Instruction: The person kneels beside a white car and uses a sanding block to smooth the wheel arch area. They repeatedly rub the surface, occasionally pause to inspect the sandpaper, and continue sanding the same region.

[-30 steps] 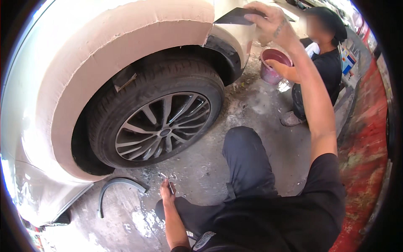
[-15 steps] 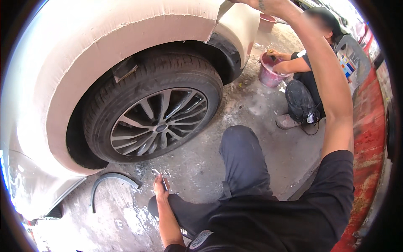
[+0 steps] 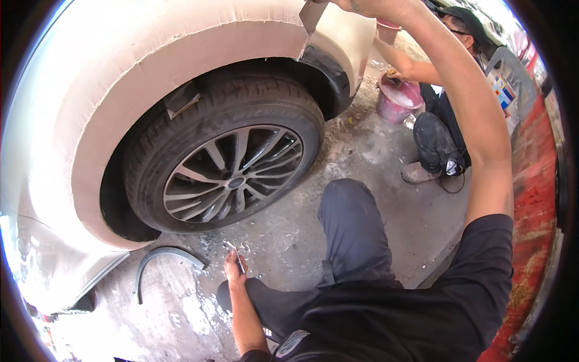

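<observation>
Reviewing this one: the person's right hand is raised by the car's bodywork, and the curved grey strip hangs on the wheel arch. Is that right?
Not quite: the curved grey strip isn't on the wheel arch; it lies on the ground, as the head view shows. The right hand is indeed raised by the car's bodywork.

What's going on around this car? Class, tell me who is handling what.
The person's right hand, partly cut off by the top edge, holds a dark flat blade at the right end of the beige band above the wheel. The left hand holds a thin tool. A co-worker is beside a pink bucket, one arm stretched toward the car. A curved grey strip lies on the floor.
</observation>
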`<move>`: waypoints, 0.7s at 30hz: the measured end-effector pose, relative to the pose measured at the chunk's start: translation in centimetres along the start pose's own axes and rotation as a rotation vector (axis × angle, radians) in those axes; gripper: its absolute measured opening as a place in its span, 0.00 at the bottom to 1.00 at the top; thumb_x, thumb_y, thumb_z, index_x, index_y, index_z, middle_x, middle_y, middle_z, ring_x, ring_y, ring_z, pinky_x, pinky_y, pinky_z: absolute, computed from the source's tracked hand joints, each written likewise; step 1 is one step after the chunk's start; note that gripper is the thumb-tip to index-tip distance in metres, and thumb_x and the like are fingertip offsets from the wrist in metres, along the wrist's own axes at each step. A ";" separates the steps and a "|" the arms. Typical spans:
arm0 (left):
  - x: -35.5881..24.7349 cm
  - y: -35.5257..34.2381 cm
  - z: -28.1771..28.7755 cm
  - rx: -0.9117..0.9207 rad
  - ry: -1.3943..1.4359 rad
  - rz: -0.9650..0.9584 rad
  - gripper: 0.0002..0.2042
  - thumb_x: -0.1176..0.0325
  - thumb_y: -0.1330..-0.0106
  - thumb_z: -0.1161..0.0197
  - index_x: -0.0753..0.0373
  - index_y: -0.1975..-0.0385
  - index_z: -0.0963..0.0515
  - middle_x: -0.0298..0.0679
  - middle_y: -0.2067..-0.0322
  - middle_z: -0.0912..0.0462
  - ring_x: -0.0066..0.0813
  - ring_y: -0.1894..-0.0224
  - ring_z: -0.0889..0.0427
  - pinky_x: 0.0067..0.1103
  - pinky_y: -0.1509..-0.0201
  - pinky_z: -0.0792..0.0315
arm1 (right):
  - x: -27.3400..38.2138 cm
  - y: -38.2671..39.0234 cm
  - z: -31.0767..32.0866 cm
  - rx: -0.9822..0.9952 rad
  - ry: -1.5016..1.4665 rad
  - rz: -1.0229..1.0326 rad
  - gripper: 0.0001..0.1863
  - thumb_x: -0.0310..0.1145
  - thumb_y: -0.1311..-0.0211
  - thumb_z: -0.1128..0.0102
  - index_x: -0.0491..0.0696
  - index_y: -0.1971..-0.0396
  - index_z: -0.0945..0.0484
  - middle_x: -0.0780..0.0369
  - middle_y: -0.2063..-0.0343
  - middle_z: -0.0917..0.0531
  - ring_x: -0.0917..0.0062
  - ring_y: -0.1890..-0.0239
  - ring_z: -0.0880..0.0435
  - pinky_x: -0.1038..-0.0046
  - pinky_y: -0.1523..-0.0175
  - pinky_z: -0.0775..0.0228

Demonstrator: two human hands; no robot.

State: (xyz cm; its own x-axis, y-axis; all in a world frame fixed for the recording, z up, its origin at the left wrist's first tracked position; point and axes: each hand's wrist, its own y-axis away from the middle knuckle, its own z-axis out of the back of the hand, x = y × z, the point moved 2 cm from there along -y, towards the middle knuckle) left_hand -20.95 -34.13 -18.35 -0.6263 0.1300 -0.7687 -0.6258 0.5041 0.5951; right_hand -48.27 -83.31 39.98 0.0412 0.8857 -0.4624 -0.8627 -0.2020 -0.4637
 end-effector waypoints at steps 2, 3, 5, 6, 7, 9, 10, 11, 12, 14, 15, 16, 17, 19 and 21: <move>-0.3 0.6 0.3 -0.006 0.009 -0.001 0.12 0.56 0.25 0.45 0.56 0.53 0.25 0.29 0.80 0.32 0.17 0.83 0.37 0.15 0.84 0.44 | 0.2 0.0 -0.6 -0.017 0.039 0.006 0.07 0.21 0.50 0.45 0.44 0.74 0.18 0.55 0.72 0.18 0.59 0.61 0.18 0.61 0.53 0.26; -0.4 0.8 0.4 -0.002 0.007 -0.005 0.12 0.56 0.25 0.45 0.56 0.53 0.25 0.29 0.80 0.32 0.17 0.83 0.37 0.15 0.85 0.44 | 0.3 0.2 -0.8 -0.023 0.061 0.006 0.07 0.21 0.50 0.45 0.44 0.73 0.18 0.55 0.72 0.18 0.59 0.61 0.17 0.62 0.53 0.26; -0.5 1.0 0.6 0.008 0.001 -0.011 0.12 0.57 0.25 0.45 0.56 0.53 0.25 0.29 0.80 0.32 0.17 0.83 0.37 0.15 0.85 0.44 | 0.1 0.8 -1.5 0.008 0.015 -0.027 0.07 0.22 0.49 0.45 0.45 0.72 0.17 0.55 0.71 0.17 0.60 0.60 0.17 0.62 0.53 0.26; -0.6 1.4 1.0 -0.015 0.026 -0.013 0.11 0.57 0.25 0.44 0.56 0.54 0.24 0.29 0.81 0.32 0.17 0.84 0.37 0.16 0.86 0.44 | 0.2 0.5 -1.6 0.020 -0.007 -0.036 0.08 0.22 0.48 0.45 0.45 0.72 0.17 0.55 0.71 0.17 0.60 0.60 0.17 0.62 0.53 0.26; -0.5 1.2 0.7 -0.024 0.047 -0.011 0.10 0.58 0.26 0.44 0.56 0.55 0.24 0.29 0.82 0.31 0.17 0.86 0.36 0.16 0.87 0.44 | 0.4 1.3 -1.3 0.038 -0.004 -0.079 0.08 0.23 0.48 0.45 0.45 0.71 0.17 0.55 0.71 0.17 0.60 0.60 0.17 0.61 0.53 0.26; -0.6 1.0 0.8 -0.026 0.070 -0.015 0.09 0.59 0.26 0.43 0.56 0.57 0.23 0.29 0.83 0.31 0.17 0.87 0.36 0.17 0.87 0.44 | 1.3 4.0 -1.2 0.062 -0.007 -0.166 0.08 0.24 0.47 0.44 0.45 0.71 0.16 0.55 0.70 0.16 0.60 0.59 0.17 0.61 0.52 0.26; -0.5 0.9 0.7 -0.010 0.072 -0.014 0.09 0.59 0.26 0.43 0.56 0.57 0.23 0.29 0.83 0.31 0.17 0.87 0.36 0.17 0.87 0.44 | 1.6 5.0 -1.2 0.073 0.024 -0.163 0.08 0.24 0.47 0.44 0.45 0.69 0.16 0.55 0.69 0.16 0.60 0.59 0.17 0.61 0.52 0.26; -0.4 0.8 0.7 0.003 0.075 -0.015 0.09 0.59 0.26 0.43 0.56 0.57 0.23 0.28 0.83 0.31 0.17 0.87 0.36 0.17 0.87 0.44 | 1.9 5.8 -1.3 0.082 0.054 -0.159 0.09 0.25 0.46 0.44 0.45 0.68 0.16 0.55 0.69 0.16 0.60 0.59 0.17 0.62 0.52 0.26; -0.4 0.9 0.9 -0.009 0.069 -0.009 0.09 0.59 0.26 0.43 0.56 0.57 0.23 0.29 0.83 0.31 0.17 0.87 0.35 0.17 0.87 0.44 | 2.1 6.7 -1.7 0.090 0.081 -0.154 0.09 0.25 0.45 0.43 0.44 0.66 0.15 0.55 0.68 0.15 0.59 0.59 0.17 0.62 0.51 0.26; -0.7 1.2 0.3 -0.022 0.047 0.003 0.09 0.59 0.26 0.43 0.56 0.57 0.23 0.29 0.82 0.30 0.17 0.86 0.34 0.16 0.87 0.43 | 2.2 9.2 -2.5 -0.220 -0.187 -0.419 0.10 0.28 0.40 0.42 0.41 0.61 0.17 0.54 0.68 0.15 0.63 0.62 0.16 0.65 0.53 0.26; -0.6 1.2 0.4 -0.026 0.051 0.006 0.09 0.59 0.26 0.43 0.56 0.57 0.22 0.29 0.82 0.29 0.17 0.86 0.34 0.16 0.87 0.42 | 3.2 9.6 -2.8 -0.287 -0.316 -0.642 0.11 0.29 0.39 0.42 0.41 0.60 0.18 0.54 0.68 0.15 0.65 0.62 0.16 0.66 0.54 0.26; -0.5 1.1 0.6 -0.028 0.052 0.005 0.09 0.58 0.26 0.42 0.56 0.57 0.22 0.29 0.82 0.29 0.18 0.86 0.33 0.16 0.87 0.41 | 3.8 10.1 -2.7 -0.360 -0.442 -0.865 0.12 0.30 0.38 0.41 0.40 0.59 0.19 0.54 0.68 0.15 0.66 0.62 0.16 0.67 0.54 0.26; -0.4 1.0 0.9 -0.030 0.055 0.004 0.09 0.58 0.27 0.42 0.56 0.57 0.22 0.30 0.82 0.28 0.18 0.85 0.32 0.16 0.87 0.41 | 3.9 10.2 -2.4 -0.382 -0.665 -0.910 0.14 0.34 0.37 0.41 0.38 0.60 0.20 0.55 0.68 0.15 0.69 0.64 0.16 0.67 0.57 0.25; -0.1 0.3 0.7 -0.045 0.013 0.020 0.11 0.56 0.27 0.42 0.54 0.56 0.23 0.29 0.81 0.30 0.17 0.84 0.34 0.16 0.86 0.41 | 2.0 12.9 -6.7 -0.527 -0.704 -0.929 0.15 0.34 0.34 0.39 0.39 0.54 0.20 0.60 0.67 0.14 0.78 0.65 0.16 0.75 0.60 0.26; -0.1 0.5 0.7 -0.069 -0.002 0.036 0.11 0.56 0.27 0.43 0.53 0.55 0.23 0.28 0.81 0.31 0.17 0.84 0.35 0.16 0.85 0.42 | 2.4 12.7 -8.1 -0.633 -0.782 -0.973 0.18 0.34 0.33 0.38 0.37 0.49 0.21 0.63 0.66 0.13 0.83 0.69 0.16 0.79 0.65 0.25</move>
State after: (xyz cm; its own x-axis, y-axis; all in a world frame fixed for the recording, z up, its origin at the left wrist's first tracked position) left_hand -20.84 -33.32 -18.13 -0.6480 0.1492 -0.7469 -0.6333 0.4392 0.6372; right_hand -55.10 -87.13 26.89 0.0149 0.7364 0.6764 -0.2714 0.6541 -0.7061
